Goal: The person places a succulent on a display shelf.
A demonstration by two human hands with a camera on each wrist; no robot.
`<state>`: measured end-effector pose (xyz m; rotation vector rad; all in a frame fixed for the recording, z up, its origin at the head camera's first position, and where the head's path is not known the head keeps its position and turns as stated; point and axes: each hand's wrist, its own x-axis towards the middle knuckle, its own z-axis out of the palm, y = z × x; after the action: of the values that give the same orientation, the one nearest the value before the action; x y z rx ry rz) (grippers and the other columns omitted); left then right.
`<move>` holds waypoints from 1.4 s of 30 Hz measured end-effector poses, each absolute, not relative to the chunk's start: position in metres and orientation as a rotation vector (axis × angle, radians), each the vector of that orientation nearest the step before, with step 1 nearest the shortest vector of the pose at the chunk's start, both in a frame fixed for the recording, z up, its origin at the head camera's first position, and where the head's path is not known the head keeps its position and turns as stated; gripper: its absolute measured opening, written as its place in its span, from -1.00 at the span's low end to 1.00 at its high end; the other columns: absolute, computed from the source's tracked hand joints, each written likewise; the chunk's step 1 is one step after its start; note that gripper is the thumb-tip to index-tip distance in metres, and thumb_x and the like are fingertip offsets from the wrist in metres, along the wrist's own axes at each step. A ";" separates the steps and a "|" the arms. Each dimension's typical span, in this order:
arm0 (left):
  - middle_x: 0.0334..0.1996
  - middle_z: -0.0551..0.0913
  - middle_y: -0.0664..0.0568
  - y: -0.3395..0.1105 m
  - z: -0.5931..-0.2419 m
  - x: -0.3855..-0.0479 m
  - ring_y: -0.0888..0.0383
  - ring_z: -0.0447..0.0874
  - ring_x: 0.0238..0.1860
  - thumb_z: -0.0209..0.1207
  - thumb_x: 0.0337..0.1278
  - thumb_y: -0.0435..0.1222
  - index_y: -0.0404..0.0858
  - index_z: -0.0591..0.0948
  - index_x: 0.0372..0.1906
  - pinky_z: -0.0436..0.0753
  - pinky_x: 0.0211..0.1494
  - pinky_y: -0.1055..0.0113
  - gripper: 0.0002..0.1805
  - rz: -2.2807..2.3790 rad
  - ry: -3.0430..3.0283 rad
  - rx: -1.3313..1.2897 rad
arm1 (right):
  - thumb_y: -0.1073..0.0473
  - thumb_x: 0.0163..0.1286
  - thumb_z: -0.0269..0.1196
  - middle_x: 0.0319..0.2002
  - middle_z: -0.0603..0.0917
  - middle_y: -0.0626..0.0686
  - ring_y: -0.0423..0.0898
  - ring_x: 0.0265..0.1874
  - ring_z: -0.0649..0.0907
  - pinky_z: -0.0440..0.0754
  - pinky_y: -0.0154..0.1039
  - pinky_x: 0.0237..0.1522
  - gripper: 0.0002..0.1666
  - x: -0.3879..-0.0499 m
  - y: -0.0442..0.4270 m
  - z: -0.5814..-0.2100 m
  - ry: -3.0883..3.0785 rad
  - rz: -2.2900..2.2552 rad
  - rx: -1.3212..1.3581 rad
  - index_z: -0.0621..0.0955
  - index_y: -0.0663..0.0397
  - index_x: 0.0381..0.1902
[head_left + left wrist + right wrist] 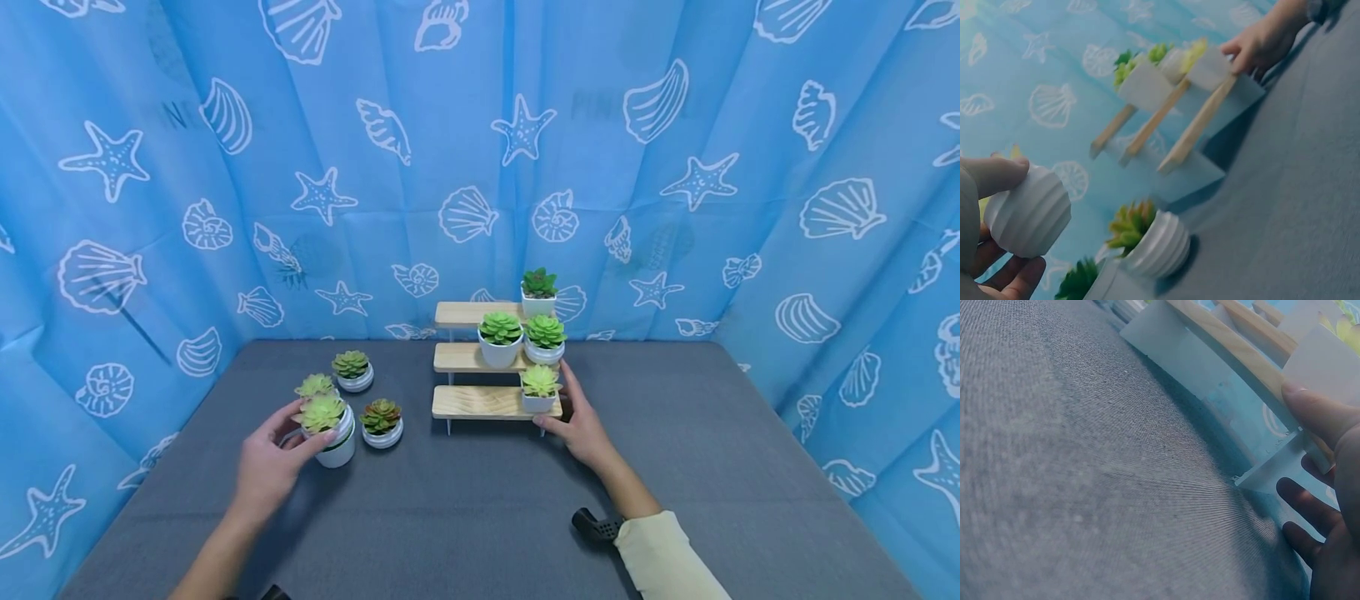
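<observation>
My left hand [272, 465] holds a light-green succulent [321, 413] by its white ribbed pot [1032, 211], tilted and raised in front of other potted plants. A pale succulent [315, 385] and a white pot [337, 454] show partly behind and below it. My right hand [585, 429] grips the right end of a three-tier wooden stand [472, 402], its thumb [1316, 412] on the lowest board's front edge. On that board sits a yellow-green succulent [539, 383] in a square pot. Two green succulents stand on the middle tier, one [499, 337] left of the other [544, 337].
A dark-green plant [539, 292] stands on the top tier's right end. Right of my left hand, a reddish-green succulent [381, 421] and a green one [352, 371] sit on the grey tablecloth [465, 517]. A blue shell-print curtain [450, 150] hangs behind.
</observation>
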<state>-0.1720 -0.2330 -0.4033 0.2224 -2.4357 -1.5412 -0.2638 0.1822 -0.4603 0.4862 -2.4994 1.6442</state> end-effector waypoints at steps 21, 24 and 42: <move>0.15 0.51 -0.16 -0.158 -0.427 -0.191 -0.01 0.48 0.15 0.46 -0.03 -0.27 -0.28 0.46 0.30 0.48 0.23 0.09 -0.27 -1.793 -2.382 -0.021 | 0.32 0.25 0.37 0.22 0.39 0.46 0.33 0.09 0.52 0.46 0.18 0.07 0.15 -0.254 0.178 -0.446 -2.495 1.669 0.475 -0.10 0.11 0.56; 0.17 0.50 -0.16 -0.147 -0.433 -0.196 -0.04 0.48 0.16 0.46 -0.03 -0.25 -0.29 0.46 0.31 0.48 0.23 0.07 -0.26 -1.812 -2.387 -0.038 | 0.31 0.25 0.38 0.22 0.40 0.46 0.33 0.09 0.52 0.46 0.19 0.07 0.15 -0.257 0.179 -0.450 -2.481 1.662 0.485 -0.10 0.13 0.56; 0.08 0.58 -0.14 -0.090 -0.442 -0.225 -0.03 0.55 0.08 0.47 -0.05 -0.22 -0.30 0.50 0.27 0.58 0.10 0.07 -0.28 -1.836 -2.379 -0.106 | 0.23 0.24 0.41 0.25 0.41 0.34 0.23 0.09 0.54 0.48 0.14 0.07 0.19 -0.274 0.185 -0.480 -2.466 1.672 0.445 -0.09 -0.21 0.58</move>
<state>-0.2254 -0.0900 -0.4416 -0.1065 -2.3791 -1.8357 -0.2738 0.1855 -0.4805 0.4447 -2.4661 1.6717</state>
